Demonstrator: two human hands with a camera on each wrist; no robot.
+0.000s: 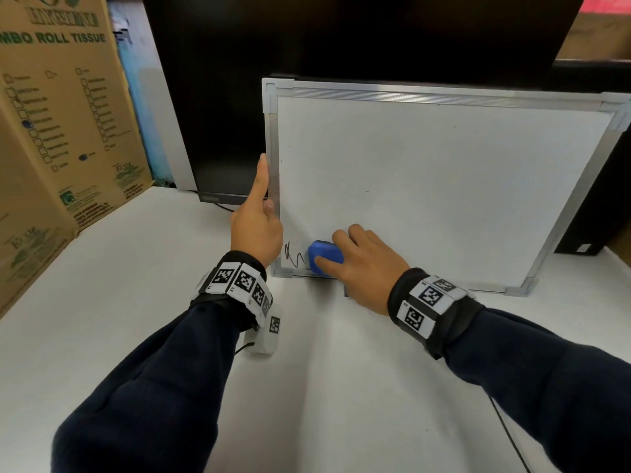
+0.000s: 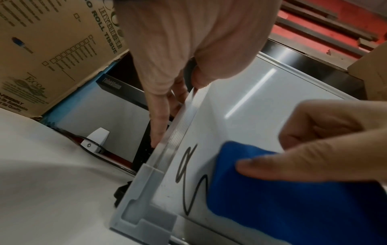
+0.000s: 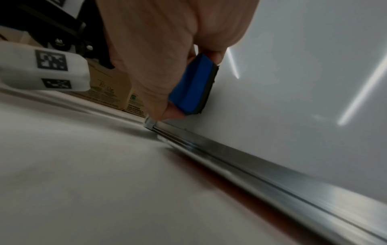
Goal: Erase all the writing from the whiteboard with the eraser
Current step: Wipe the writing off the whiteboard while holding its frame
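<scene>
One black scribble [image 1: 294, 258] is all the writing left on the whiteboard [image 1: 444, 186], and it sits in the board's lower left corner, just beside the blue eraser [image 1: 326, 257]. The eraser is pressed flat against the board with its dark felt side to the white face, so that the marks can be wiped off. It is grasped by the right hand [image 1: 365, 268], thumb below and fingers above. The board is stood nearly upright on the white surface [image 1: 307, 387], near its far edge, and appears to be leaned back against a dark monitor [image 1: 341, 35]. Its left frame edge is steadied by the left hand [image 1: 256, 227]: the thumb is pressed on the front of the frame while the fingers lie behind it, probably so that the board is not pushed aside by the wiping. The rest of the board looks clean, apart from a few faint specks.

"ThinkVision" can be read on the monitor's lower bezel in the left wrist view. On the cardboard box [image 1: 61, 114] at the surface's left edge, "ROLL TISSUE" and "ECO" are legible.
</scene>
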